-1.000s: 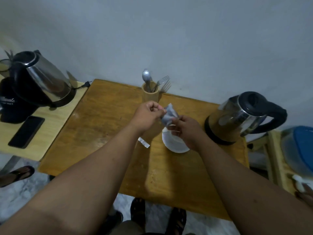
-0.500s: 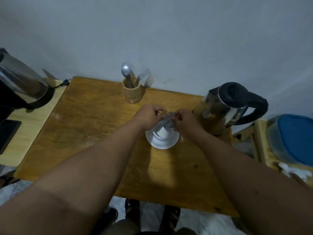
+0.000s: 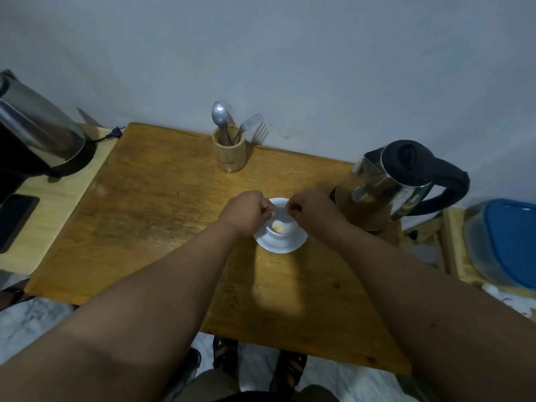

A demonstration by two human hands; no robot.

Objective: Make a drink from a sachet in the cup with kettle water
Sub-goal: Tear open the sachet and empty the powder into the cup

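Observation:
A white cup (image 3: 287, 231) stands on a white saucer (image 3: 278, 247) on the wooden table (image 3: 145, 216), with orange powder (image 3: 278, 227) at its bottom. My left hand (image 3: 246, 216) and my right hand (image 3: 313, 213) meet just over the cup's far rim. Both pinch the pale sachet (image 3: 280, 209), which shows only as a thin strip between the fingertips. The steel kettle (image 3: 385, 187) with a black lid and handle stands right of the cup, close to my right hand.
A wooden holder (image 3: 229, 152) with a spoon and forks stands at the table's back edge by the wall. On a lower side table at left are a second kettle (image 3: 37, 132) and a black phone (image 3: 14, 219). A blue-lidded container (image 3: 504, 242) sits at far right.
The sachet was held up and crumpled above the cup; now both hands are lower at the cup's rim, the sachet is nearly hidden, and orange powder lies in the cup. The view shifted left.

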